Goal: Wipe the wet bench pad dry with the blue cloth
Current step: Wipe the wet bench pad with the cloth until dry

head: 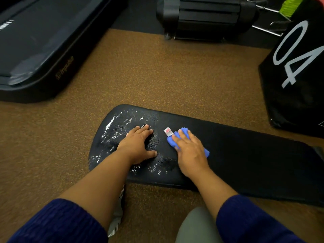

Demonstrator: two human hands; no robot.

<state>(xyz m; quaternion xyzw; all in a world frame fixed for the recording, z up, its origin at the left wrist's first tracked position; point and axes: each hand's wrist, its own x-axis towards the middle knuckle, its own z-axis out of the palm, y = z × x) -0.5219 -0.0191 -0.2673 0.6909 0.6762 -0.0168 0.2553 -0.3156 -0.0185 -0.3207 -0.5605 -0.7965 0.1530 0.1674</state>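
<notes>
- Right hand (190, 151) lies flat, fingers straight, pressing the crumpled blue cloth (177, 137) onto the long black padded bench pad (245, 155); a white tag (168, 131) sticks out beside the fingertips.
- Left hand (138, 146) rests spread and flat on the pad's wet, rounded end, holding nothing.
- We note droplets (112, 135) glistening around the left hand; the stretch right of the cloth looks dry.
- The pad lies on the brown speckled floor (157, 76).
- We judge the cloth soft and light, best driven under a flat palm; the wet vinyl is likely slippery.
- No containers seen.
</notes>
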